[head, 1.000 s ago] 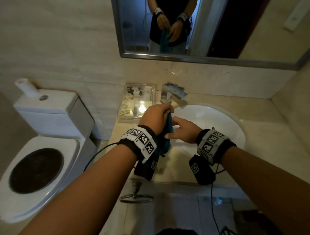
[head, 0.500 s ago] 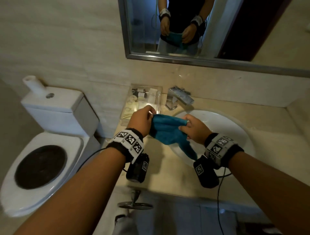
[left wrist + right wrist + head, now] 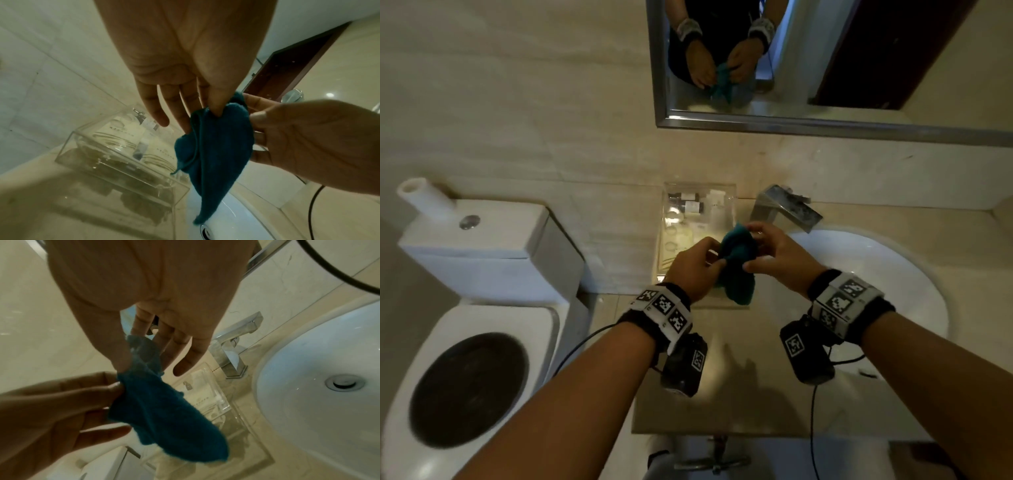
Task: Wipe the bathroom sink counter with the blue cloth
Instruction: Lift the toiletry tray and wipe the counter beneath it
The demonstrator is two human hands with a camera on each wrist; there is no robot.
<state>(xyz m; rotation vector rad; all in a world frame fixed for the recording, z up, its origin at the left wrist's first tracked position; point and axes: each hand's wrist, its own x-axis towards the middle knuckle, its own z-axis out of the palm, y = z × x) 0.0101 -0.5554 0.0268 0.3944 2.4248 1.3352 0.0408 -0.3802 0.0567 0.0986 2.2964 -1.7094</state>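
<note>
Both hands pinch the bunched blue cloth (image 3: 736, 263) above the counter (image 3: 739, 404): left hand (image 3: 693, 270) and right hand (image 3: 779, 255) apparently thumb-to-finger, between the clear tray (image 3: 698, 205) and sink (image 3: 876, 274)

Bathroom, likely hotel or guest room. White toilet (image 3: 472, 329) with cistern standing left of beige stone counter (image 3: 739, 394). White oval sink (image 3: 876, 274) sitting in counter, chrome square faucet (image 3: 784, 209) rising behind it. Framed mirror (image 3: 825, 68) hanging on pale tiled wall. Clear acrylic tray (image 3: 698, 219) lying by faucet, holding small toiletry bottles and packets.
</note>
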